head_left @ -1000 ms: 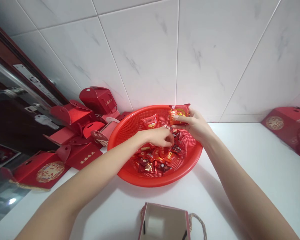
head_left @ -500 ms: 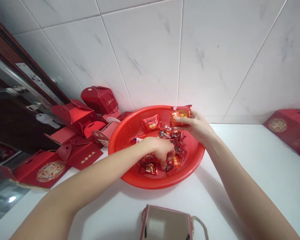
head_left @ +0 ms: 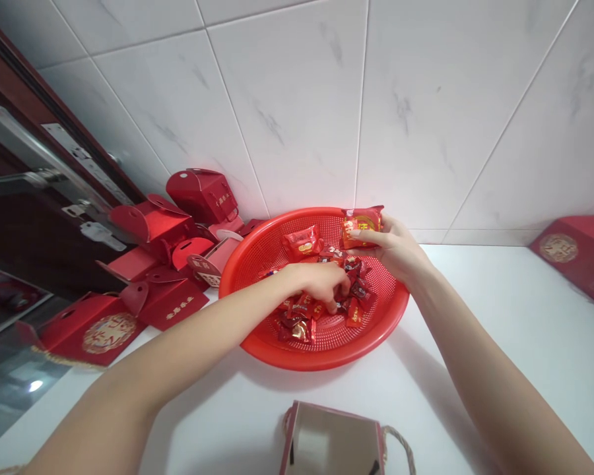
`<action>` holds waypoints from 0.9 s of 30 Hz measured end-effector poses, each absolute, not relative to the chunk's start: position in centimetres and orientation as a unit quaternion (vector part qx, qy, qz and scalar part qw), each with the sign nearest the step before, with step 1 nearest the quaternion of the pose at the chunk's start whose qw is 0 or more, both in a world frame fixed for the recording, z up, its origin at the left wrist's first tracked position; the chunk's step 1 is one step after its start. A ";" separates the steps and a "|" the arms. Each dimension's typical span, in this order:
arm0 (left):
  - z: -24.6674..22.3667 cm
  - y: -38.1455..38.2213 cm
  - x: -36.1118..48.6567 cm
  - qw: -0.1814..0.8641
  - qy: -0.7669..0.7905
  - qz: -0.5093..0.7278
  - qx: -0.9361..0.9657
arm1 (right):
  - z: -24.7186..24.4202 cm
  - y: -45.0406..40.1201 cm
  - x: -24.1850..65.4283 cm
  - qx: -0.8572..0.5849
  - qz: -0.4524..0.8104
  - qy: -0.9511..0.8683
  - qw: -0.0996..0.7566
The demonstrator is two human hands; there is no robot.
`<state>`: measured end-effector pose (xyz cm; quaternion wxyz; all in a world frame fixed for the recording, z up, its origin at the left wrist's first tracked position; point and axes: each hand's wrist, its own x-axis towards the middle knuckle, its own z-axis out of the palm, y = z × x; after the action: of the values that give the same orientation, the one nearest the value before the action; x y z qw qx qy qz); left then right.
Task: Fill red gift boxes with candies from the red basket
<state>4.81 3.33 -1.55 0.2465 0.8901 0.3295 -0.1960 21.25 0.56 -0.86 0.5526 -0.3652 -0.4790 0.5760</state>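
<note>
A red plastic basket (head_left: pixel 321 359) with a mesh wall holds several red-wrapped candies (head_left: pixel 297 328). My left hand (head_left: pixel 325 284) reaches down into it, fingers curled among the sweets; what they grip, if anything, is hidden. Over the basket's far right rim, my right hand (head_left: pixel 396 247) grips a red snack packet (head_left: pixel 361 225) with gold print between thumb and fingers. Another red packet (head_left: pixel 303 243) lies against the basket's back wall. Nearest to me stands an open-topped box (head_left: pixel 334 439) with a rope handle, partly cut off by the frame's bottom edge.
Several folded red gift boxes (head_left: pixel 153 231) are piled at the left, beside a dark door (head_left: pixel 24 218) with keys (head_left: pixel 101 234) in its lock. One more red box (head_left: pixel 577 254) sits at the far right. White tiled wall (head_left: pixel 287 119) rises behind the white tabletop (head_left: pixel 450 316).
My left hand has moved slightly up and away from me within the basket, over the candies. My right hand keeps the snack packet in nearly the same place. The view has shifted slightly.
</note>
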 end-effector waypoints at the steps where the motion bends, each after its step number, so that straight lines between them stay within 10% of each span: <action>1: -1.7 3.2 5.0 0.242 0.326 -0.202 0.891 | -0.8 0.5 21.2 -0.366 0.576 -0.478 0.553; 20: 1.1 1.9 4.4 0.233 0.412 -0.324 0.819 | -1.2 0.8 21.2 -0.358 0.575 -0.488 0.550; 27: 0.5 -0.4 6.6 0.051 0.410 -0.313 0.855 | -1.2 0.8 21.4 -0.359 0.575 -0.487 0.551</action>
<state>6.64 -0.37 0.46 0.0509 0.8553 0.4100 -0.3127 21.37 0.83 -1.24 0.5510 -0.3590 -0.4869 0.5748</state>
